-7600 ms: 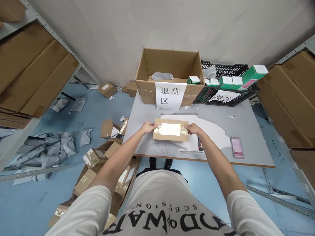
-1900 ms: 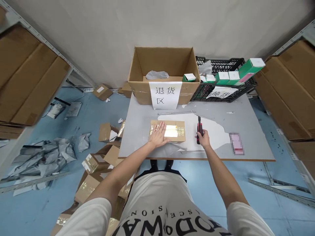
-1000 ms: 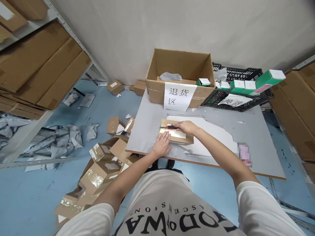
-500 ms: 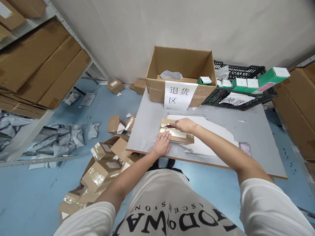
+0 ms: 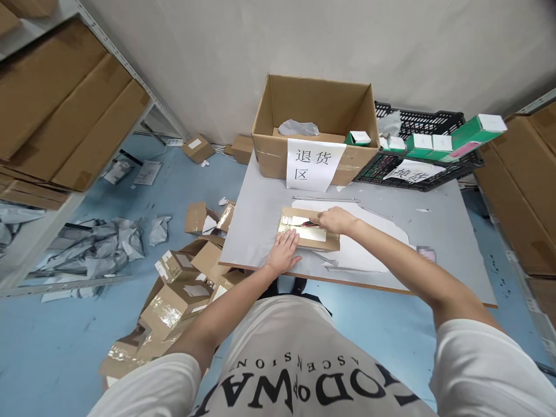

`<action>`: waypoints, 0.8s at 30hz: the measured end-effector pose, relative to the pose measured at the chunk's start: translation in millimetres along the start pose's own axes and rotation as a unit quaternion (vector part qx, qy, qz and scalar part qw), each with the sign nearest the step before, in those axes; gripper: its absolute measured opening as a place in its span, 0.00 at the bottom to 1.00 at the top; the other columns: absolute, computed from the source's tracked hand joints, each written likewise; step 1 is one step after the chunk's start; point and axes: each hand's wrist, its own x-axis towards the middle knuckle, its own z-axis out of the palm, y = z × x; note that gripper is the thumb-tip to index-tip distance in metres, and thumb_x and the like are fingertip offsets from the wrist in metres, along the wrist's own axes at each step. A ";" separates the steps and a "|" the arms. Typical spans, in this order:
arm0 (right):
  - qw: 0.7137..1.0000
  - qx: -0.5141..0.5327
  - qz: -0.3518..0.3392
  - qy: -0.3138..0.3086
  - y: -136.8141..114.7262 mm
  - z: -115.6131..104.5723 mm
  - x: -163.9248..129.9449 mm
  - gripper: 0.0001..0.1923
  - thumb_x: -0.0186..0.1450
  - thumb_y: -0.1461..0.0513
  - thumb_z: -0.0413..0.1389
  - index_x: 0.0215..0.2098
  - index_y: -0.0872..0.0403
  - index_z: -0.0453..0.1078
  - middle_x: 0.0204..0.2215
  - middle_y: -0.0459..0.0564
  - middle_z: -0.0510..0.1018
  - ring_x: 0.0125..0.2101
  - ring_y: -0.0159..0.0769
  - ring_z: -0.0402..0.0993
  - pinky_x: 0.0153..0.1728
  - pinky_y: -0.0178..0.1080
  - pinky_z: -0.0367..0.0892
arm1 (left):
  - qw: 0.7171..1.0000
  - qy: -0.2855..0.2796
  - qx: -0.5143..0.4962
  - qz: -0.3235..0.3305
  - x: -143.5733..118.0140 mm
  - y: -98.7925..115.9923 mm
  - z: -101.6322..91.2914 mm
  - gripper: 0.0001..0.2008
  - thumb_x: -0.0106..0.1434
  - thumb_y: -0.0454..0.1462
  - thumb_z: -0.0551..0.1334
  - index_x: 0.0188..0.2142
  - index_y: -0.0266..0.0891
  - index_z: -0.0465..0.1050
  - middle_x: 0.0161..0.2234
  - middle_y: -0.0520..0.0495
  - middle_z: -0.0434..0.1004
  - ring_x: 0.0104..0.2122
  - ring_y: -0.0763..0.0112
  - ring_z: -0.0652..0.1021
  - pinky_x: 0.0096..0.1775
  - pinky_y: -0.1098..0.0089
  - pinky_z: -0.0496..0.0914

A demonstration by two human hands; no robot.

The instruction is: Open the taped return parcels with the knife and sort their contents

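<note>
A small taped cardboard box (image 5: 330, 240) with a white label lies near the front edge of the grey table (image 5: 243, 231). My left hand (image 5: 284, 251) rests flat on its near left corner, fingers stretched out. In my right hand (image 5: 336, 220) is a red and black utility knife (image 5: 307, 223), its tip pointing left over the top of the box along the label and tape. Whether the blade touches the cardboard is hard to tell. Beneath and beside the box is a large white sheet (image 5: 377, 237).
Behind stands a big open carton (image 5: 271, 162) with a paper sign (image 5: 315, 165). To its right, a black crate (image 5: 443, 119) holds several green-and-white boxes (image 5: 471, 136). Torn cardboard boxes (image 5: 174, 307) pile on the floor at left, near a shelf (image 5: 78, 202).
The knife in my right hand has moved right along the top of the box. My left hand stays pressed on the box. The whole view has shifted slightly.
</note>
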 end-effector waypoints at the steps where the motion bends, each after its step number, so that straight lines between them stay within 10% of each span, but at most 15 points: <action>1: 1.000 -0.003 0.003 -0.004 4.4 2.3 -6.4 0.20 0.66 0.62 0.47 0.57 0.48 0.63 0.39 0.56 0.78 0.35 0.43 0.76 0.31 0.38 0.60 | 1.000 0.000 -0.001 0.000 0.1 -0.1 -0.2 0.38 0.63 0.51 0.51 0.65 0.31 0.43 0.66 0.36 0.43 0.65 0.55 0.45 0.61 0.52 0.45; 24: 0.976 0.100 0.183 0.055 52.6 131.4 -174.5 0.22 0.67 0.59 0.46 0.59 0.41 0.58 0.35 0.49 0.77 0.27 0.36 0.72 0.23 0.34 0.53 | 1.000 -0.008 0.015 0.002 1.5 2.1 -6.9 0.38 0.63 0.52 0.49 0.65 0.30 0.45 0.66 0.35 0.44 0.65 0.54 0.46 0.61 0.52 0.46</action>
